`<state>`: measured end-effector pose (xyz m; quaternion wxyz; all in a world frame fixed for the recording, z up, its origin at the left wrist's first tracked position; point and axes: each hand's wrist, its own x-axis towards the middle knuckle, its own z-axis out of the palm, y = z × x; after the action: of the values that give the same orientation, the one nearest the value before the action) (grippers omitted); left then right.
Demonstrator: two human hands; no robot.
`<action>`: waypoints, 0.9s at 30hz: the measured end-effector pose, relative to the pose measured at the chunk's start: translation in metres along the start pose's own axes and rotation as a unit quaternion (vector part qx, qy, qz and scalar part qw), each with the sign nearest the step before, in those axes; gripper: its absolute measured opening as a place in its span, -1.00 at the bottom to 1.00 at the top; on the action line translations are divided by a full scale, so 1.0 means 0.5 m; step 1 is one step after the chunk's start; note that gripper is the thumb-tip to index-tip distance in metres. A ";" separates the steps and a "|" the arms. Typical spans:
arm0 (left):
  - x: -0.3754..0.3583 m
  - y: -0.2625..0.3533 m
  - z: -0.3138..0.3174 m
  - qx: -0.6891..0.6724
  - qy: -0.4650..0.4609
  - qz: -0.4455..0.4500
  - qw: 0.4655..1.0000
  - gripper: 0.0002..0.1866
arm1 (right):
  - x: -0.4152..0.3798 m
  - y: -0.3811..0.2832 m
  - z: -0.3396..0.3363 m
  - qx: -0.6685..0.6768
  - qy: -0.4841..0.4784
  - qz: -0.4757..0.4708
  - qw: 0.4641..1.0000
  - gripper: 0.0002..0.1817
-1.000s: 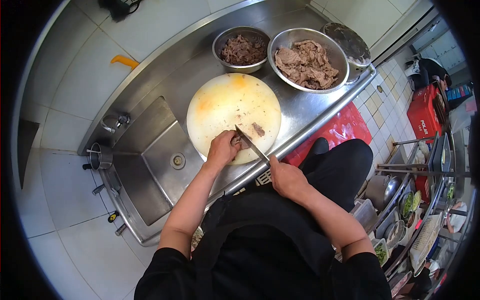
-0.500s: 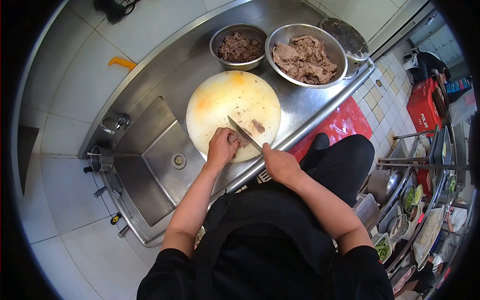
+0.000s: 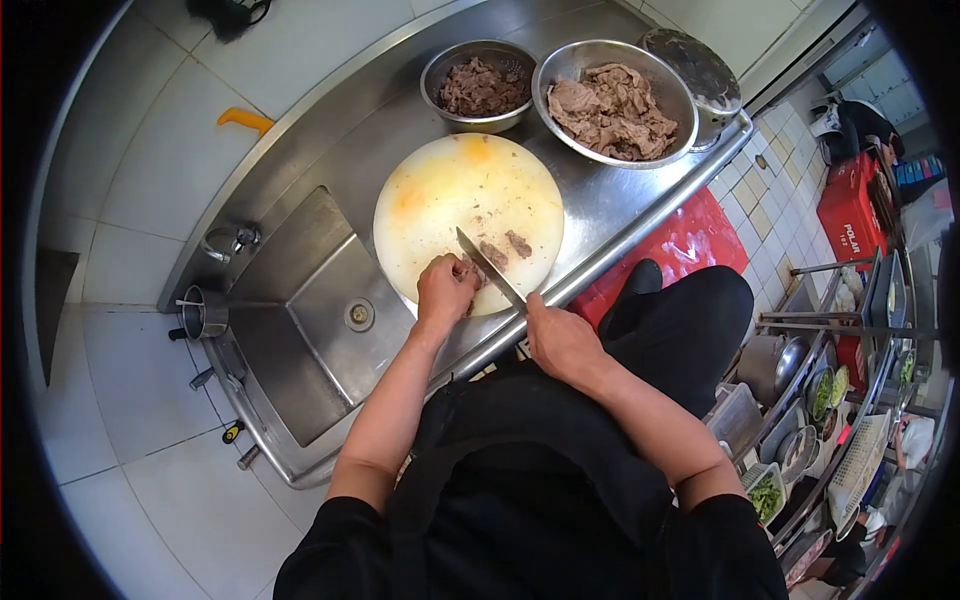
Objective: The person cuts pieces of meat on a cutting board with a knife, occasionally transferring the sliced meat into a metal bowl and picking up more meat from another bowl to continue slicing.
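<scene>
On a round white cutting board (image 3: 440, 190), stained orange in places, my left hand (image 3: 446, 290) grips a piece of brown cooked meat (image 3: 470, 272) with its fingers curled. My right hand (image 3: 562, 338) is closed around the handle of a knife (image 3: 490, 268). The blade slants across the board just right of the left fingertips, against the meat. Cut meat (image 3: 518, 243) lies on the board to the right of the blade. Behind the board stand a bowl with chopped meat (image 3: 484, 88) and a larger metal bowl holding big meat pieces (image 3: 615, 112).
A steel sink (image 3: 300, 330) with a faucet (image 3: 232, 242) is left of the board. A lidded pot (image 3: 695, 70) stands beyond the large bowl. A red crate (image 3: 690, 240) is beside the counter edge, and shelves with food containers (image 3: 825, 390) are at right.
A further slice of meat now lies on the board right of the blade. Both hands stay nearly in place, and the view has shifted slightly.
</scene>
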<state>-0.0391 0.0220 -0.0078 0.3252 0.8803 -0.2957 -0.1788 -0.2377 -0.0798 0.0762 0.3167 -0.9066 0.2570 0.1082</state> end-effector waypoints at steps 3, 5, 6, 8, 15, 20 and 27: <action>0.000 -0.009 0.011 -0.001 0.017 0.012 1.000 -0.77 | -0.019 0.004 -0.002 0.000 0.006 -0.008 1.000 -0.82; 0.001 -0.009 0.017 -0.015 0.012 0.010 1.000 -0.76 | -0.021 0.003 -0.003 0.003 -0.021 0.011 1.000 -0.81; -0.002 -0.003 0.015 -0.018 0.007 0.013 1.000 -0.76 | -0.016 0.003 -0.002 0.004 -0.020 0.013 1.000 -0.81; -0.008 0.006 0.008 -0.020 0.003 0.015 1.000 -0.75 | 0.012 -0.001 0.007 0.018 -0.040 0.006 0.999 -0.79; -0.009 0.015 -0.003 -0.028 -0.020 -0.009 0.999 -0.78 | 0.114 -0.016 0.026 0.041 -0.006 0.009 0.999 -0.75; 0.014 -0.015 -0.033 -0.034 -0.018 -0.052 0.998 -0.80 | 0.049 0.024 0.020 0.011 -0.010 0.011 1.000 -0.77; 0.001 -0.045 -0.052 -0.038 -0.010 0.120 0.992 -0.82 | 0.023 0.010 -0.009 0.014 0.007 -0.005 1.000 -0.77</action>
<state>-0.0164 0.0476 -0.0045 0.3741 0.8237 -0.3956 -0.1583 -0.2305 -0.0908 0.0729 0.3284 -0.9040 0.2562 0.0962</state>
